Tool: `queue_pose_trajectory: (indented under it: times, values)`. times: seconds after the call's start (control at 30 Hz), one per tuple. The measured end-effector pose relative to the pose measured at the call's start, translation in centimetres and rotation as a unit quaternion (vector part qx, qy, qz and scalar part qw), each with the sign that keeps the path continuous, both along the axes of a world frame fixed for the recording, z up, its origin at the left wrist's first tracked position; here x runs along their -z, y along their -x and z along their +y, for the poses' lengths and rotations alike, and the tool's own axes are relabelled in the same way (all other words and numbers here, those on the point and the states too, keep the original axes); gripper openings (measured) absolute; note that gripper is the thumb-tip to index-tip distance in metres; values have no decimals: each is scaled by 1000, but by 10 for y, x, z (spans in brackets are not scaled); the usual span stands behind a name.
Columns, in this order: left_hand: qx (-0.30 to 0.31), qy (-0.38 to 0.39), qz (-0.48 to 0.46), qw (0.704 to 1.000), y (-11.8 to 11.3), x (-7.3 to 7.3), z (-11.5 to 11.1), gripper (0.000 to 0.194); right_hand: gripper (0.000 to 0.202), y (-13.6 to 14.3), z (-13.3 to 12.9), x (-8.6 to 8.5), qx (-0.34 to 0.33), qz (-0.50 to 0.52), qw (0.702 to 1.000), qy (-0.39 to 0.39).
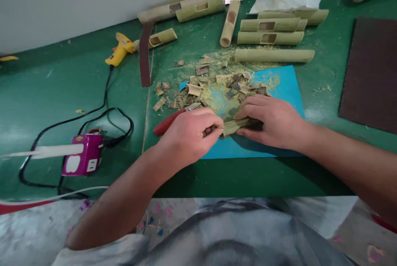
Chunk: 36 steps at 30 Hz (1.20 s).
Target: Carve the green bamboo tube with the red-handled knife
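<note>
Above a blue sheet, a short split piece of bamboo lies between my two hands. My right hand is closed around its right part, thumb below and fingers above. At its left end, the curled fingers and thumb of my left hand pinch the edge; what the fingertips cover is hidden. Beside my left hand lies a red-handled knife, its blade partly behind my knuckles. Bamboo chips and yellowish shavings are heaped on the sheet beyond both hands.
Cut bamboo tubes with square openings lie along the back of the green table. At left are a yellow glue gun, its black cord and a purple power adapter. Dark brown sheet at right; brown strip near the glue gun.
</note>
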<state>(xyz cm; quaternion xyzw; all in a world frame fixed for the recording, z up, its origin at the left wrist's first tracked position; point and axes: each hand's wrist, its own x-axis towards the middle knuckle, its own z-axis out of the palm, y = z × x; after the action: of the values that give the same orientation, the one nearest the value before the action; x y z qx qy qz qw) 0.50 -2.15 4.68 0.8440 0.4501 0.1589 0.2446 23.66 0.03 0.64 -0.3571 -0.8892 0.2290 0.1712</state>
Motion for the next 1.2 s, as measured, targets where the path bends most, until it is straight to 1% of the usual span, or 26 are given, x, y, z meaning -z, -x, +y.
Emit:
queue_pose_trajectory:
  times: [0.13, 0.3, 0.47, 0.63, 0.73, 0.8, 0.93, 1.07, 1.2]
  values:
    - [-3, -8, -8, 1000, -1, 2, 1, 16, 21, 0, 0, 0, -3, -1, 1000, 0]
    - [5, 3, -5, 1000, 0, 3, 1, 18, 20, -1, 1, 0, -1, -3, 1000, 5]
    - [8, -17, -13, 1000, 0, 5, 1, 17, 21, -1, 0, 0, 1, -5, 1000, 3]
    - [18, -6, 1, 1000, 0, 5, 1, 18, 19, -1, 0, 0, 4, -6, 1000, 5]
    - [11, -26, -4, 1000, -1, 6, 1, 18, 19, -1, 0, 0, 2, -5, 1000, 4]
    - [17, -32, -11, 999, -2, 6, 1, 17, 20, -1, 0, 0, 2, -4, 1000, 2]
    - [26, -15, -2, 1000, -1, 5, 2, 16, 20, -1, 0, 1, 0, 0, 1000, -2]
    - [20, -42, -13, 999, -2, 7, 2, 14, 21, -1, 0, 0, -1, -10, 1000, -3]
    - [42, -36, -3, 998, -1, 6, 2, 15, 22, -1, 0, 0, 3, -14, 1000, -5]
